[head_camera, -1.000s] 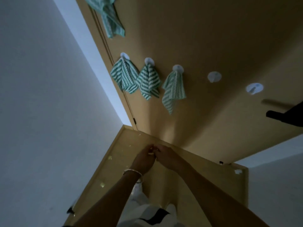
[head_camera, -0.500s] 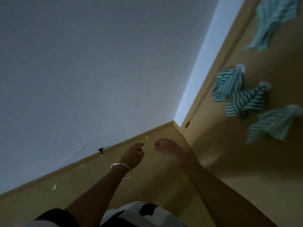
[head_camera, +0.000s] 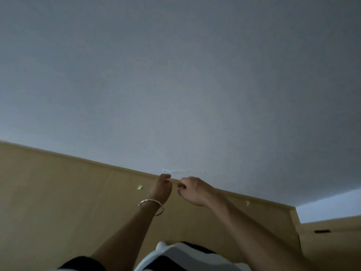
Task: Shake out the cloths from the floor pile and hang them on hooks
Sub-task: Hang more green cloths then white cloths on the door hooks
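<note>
No cloth, hook or floor pile shows in the head view at this moment. My left hand point(head_camera: 161, 187), with a silver bangle on the wrist, is held out in front over the tan floor, fingers loosely curled around nothing. A small gap to its right, my right hand point(head_camera: 193, 190) is at the same height, its fingers also loosely curled and holding nothing. The two hands do not touch.
A plain grey-white wall point(head_camera: 175, 85) fills the upper view and meets the tan floor point(head_camera: 58, 192) along a skirting line. Small pale scraps point(head_camera: 139, 187) lie on the floor. My striped black-and-white clothing point(head_camera: 185, 257) is at the bottom edge.
The view has swung left, away from the door with the hung striped cloths, which are now out of sight. My hands, together a second ago, have parted slightly.
</note>
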Motion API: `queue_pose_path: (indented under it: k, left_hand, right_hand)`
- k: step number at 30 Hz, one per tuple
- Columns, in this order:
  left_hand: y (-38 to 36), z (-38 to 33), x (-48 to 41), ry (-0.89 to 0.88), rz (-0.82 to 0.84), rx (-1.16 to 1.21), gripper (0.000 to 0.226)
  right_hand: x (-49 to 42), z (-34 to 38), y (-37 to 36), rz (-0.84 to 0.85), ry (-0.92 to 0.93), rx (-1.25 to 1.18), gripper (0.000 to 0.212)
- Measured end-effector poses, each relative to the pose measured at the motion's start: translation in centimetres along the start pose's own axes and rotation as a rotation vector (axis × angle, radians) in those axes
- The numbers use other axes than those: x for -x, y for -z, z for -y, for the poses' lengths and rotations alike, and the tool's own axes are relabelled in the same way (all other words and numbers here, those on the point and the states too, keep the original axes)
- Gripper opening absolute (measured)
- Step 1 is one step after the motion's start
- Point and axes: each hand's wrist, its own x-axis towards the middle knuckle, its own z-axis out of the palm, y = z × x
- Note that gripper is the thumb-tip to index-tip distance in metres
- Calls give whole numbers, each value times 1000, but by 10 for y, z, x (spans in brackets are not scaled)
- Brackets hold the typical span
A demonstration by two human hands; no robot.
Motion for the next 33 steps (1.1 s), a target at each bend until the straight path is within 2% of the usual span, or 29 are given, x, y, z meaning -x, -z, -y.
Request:
queue_pose_path:
  k: [5,14,20,26,33]
  left_hand:
    - [71,42,-7,120,-150,88,32]
    - [176,134,15,398,-430,250,32]
    - [237,134,-18,440,-597,285,31]
    - [287,103,-81,450,-570,152,32]
    - [332,126,-99,529,-643,280,29]
  right_hand:
    - [-50,54,-4,95,67,66,36]
    - [-127,177,-45,312,307,176,35]
    - [-182,253,-44,421,440,237,38]
    - [-254,300,-12,429,498,229,39]
    - [-311,372,-15,520,605,416,38]
